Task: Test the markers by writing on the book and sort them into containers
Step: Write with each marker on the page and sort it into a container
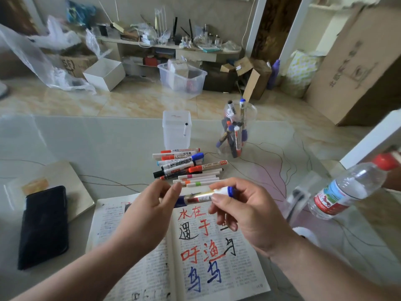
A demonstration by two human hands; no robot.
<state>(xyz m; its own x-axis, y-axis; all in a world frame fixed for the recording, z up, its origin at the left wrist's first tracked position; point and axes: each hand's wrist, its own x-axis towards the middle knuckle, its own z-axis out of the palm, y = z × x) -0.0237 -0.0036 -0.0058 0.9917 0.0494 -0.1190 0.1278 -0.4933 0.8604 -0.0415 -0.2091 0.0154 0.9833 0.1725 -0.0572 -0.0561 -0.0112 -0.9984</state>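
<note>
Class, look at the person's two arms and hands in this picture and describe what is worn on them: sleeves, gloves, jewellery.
Nothing worn shows. The left hand and right hand are bare, without gloves, and no ring shows on any visible finger. The left forearm and right forearm are bare to the picture's lower edge: no sleeve, cuff, watch or bracelet shows.

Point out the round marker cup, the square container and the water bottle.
round marker cup (254, 110), head view, right rim
square container (173, 137), head view, front wall
water bottle (347, 190), head view, clear body
</note>
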